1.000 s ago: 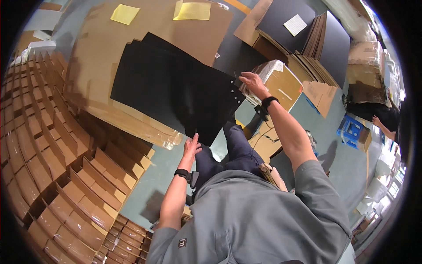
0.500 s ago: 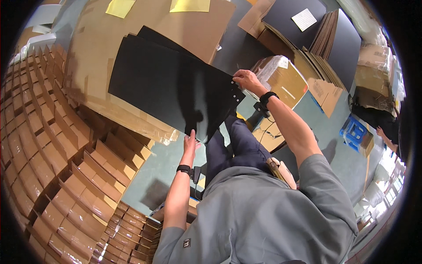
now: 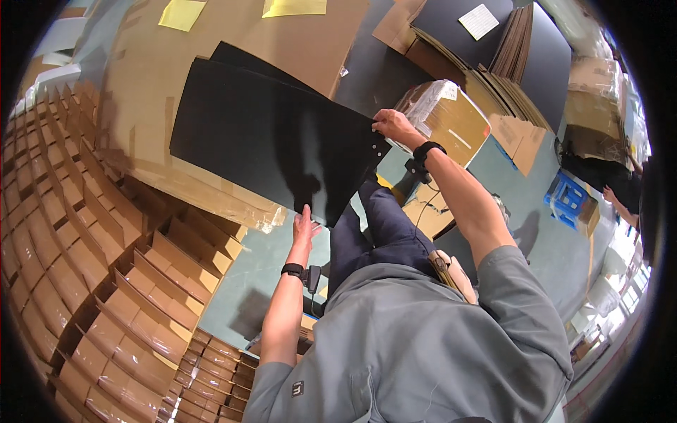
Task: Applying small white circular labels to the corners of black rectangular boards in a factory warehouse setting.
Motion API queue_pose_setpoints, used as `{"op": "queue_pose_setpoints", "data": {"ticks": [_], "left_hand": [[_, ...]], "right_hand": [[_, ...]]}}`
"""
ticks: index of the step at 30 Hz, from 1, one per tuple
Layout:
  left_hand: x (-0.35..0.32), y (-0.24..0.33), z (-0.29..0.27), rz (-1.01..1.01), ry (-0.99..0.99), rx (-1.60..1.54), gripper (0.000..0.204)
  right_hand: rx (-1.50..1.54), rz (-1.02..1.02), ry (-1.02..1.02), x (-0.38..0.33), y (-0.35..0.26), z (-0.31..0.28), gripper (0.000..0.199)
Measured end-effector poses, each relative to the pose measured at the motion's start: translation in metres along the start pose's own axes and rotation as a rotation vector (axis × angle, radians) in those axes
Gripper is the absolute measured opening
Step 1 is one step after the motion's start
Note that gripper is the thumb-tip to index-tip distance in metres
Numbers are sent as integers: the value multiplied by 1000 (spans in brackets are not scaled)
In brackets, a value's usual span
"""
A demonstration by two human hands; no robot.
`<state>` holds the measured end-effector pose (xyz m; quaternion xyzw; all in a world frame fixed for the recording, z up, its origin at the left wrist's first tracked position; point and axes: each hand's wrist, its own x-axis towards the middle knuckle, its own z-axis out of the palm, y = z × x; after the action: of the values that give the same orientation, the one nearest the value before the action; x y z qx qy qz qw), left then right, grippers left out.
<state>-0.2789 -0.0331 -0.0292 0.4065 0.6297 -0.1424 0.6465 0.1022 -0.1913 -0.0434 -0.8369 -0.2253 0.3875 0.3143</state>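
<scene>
A black board (image 3: 240, 120) with a smooth face lies slanted over the front part of a large cardboard box. Another black board (image 3: 236, 56) sticks out from under its far edge. My right hand (image 3: 395, 127) pinches the top board's right corner, near a few small white dots on the right edge. At the near edge, my left hand (image 3: 303, 227) touches the board with its fingers stretched and somewhat apart. The boards' right end reaches past the box, above my legs. Their undersides are hidden.
The large cardboard box (image 3: 134, 106) bears yellow paper notes (image 3: 182, 14). Rows of partitioned cartons (image 3: 56, 233) fill the left. Stacked black and brown boards (image 3: 522, 49) and a plastic-wrapped box (image 3: 451, 127) stand at the right. Farther right are a blue crate (image 3: 568, 197) and another person's hand (image 3: 610, 196).
The boards' right ends, fanned apart earlier, now lie closer together, with fewer white dots showing. Both hands keep nearly the same places. The whole view has shifted slightly.
</scene>
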Motion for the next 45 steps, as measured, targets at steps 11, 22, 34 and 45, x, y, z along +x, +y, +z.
{"op": "queue_pose_setpoints", "data": {"ticks": [11,22,34,45], "left_hand": [[6,7,-6,-1,-73,-59,94],[-1,14,-6,19,-155,-117,92],[2,19,3,-64,-123,-200,78],[10,-6,-17,-54,-166,-212,73]], "right_hand": [[-166,-159,-3,-7,50,20,28],[15,-29,50,-37,6,-2,27],[-4,105,190,-66,28,19,30],[1465,484,-70,-136,-36,100,73]]}}
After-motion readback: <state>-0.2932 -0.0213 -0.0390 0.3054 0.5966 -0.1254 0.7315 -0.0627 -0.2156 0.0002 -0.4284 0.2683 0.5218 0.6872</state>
